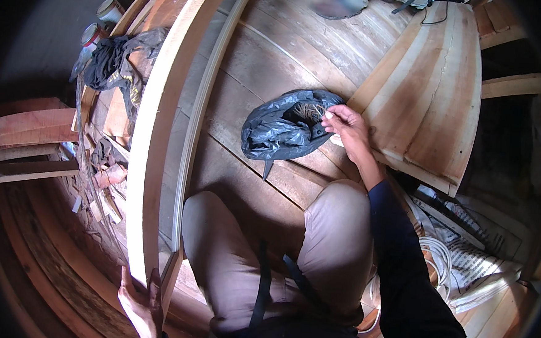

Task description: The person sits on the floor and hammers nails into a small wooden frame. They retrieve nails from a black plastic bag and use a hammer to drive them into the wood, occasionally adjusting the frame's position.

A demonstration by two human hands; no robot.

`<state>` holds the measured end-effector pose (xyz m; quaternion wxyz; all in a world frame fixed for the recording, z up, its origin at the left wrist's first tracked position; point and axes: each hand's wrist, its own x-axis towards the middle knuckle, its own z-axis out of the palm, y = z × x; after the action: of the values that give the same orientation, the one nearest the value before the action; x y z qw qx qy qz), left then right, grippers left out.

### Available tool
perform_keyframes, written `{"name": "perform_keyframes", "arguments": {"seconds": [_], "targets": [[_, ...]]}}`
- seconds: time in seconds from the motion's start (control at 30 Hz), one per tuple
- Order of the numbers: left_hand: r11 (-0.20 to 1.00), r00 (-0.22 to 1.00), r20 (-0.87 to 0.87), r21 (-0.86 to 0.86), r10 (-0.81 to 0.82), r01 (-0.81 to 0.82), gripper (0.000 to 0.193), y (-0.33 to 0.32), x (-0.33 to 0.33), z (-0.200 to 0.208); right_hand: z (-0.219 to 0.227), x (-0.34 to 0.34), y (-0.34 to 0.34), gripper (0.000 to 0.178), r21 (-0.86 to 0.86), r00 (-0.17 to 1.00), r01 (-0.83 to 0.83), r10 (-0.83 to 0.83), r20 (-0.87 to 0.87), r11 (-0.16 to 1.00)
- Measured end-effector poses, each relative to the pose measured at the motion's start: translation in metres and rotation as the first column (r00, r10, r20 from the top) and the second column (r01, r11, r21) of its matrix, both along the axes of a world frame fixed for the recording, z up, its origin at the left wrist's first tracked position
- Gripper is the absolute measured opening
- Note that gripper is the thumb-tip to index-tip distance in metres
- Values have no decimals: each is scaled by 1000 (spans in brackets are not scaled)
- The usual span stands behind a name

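Head view: black bag [282,137] w/ nail-like bits [310,113] sits on plank floor [268,48], just beside wood panel's [436,86] L corner at floor's R edge. Bits lie immed. L of R hand [353,132], the nearer one; bag's long axis slants up-R toward it. R fingers pinched tog. by bag's rim, can't tell on what. L hand [140,306] well apart, at pale beam's [156,118] near end; grip unclear.

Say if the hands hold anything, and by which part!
The left hand holds the pale beam at its near end. Whether the right hand pinches something, I can't tell.
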<state>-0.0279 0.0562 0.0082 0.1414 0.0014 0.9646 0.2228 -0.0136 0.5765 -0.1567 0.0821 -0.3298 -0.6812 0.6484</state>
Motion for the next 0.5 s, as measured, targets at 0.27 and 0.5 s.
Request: {"name": "perform_keyframes", "arguments": {"seconds": [0.27,0.5], "targets": [[997,987,-159,77,14,-2,40,14,0,-1,-26,-3,12,14,124,991,10,-26,130,992],[993,982,-187,112,-8,30,40,19,-1,1,-25,0,-1,11,58,998,54,-55,20,997]]}}
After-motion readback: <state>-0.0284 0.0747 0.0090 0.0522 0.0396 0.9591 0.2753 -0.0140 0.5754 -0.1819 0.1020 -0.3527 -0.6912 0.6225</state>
